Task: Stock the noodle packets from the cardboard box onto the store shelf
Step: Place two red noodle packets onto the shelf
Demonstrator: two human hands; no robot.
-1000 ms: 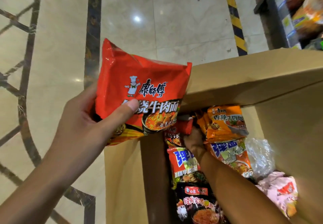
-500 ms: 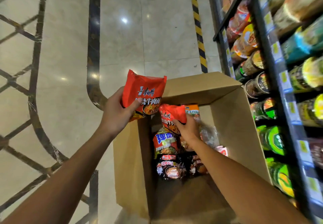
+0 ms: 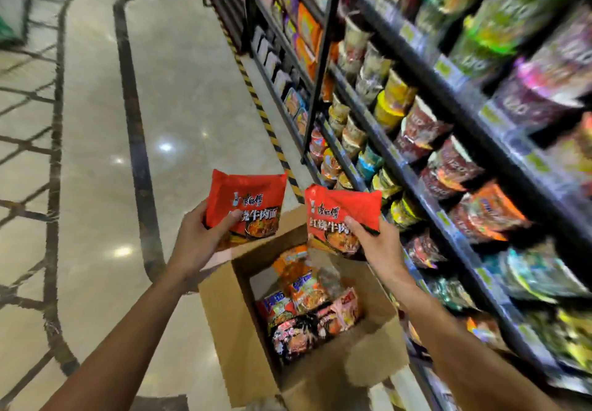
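Each hand pinches a red noodle packet above the open cardboard box (image 3: 243, 340): the left hand (image 3: 205, 240) holds one (image 3: 246, 200), the right hand (image 3: 374, 244) another (image 3: 342, 215). The store shelf (image 3: 426, 192) lies to the right, nearer the right hand. The packets are glossy, crinkly film pillows held upright; the box is matte corrugated board.

- Overhead lamps leave bright glare spots on the polished floor (image 3: 166, 147) left of the hands.
- Shelves (image 3: 464, 160) right of the hands smear with motion blur.
- Wide-angle bending curves the edges.
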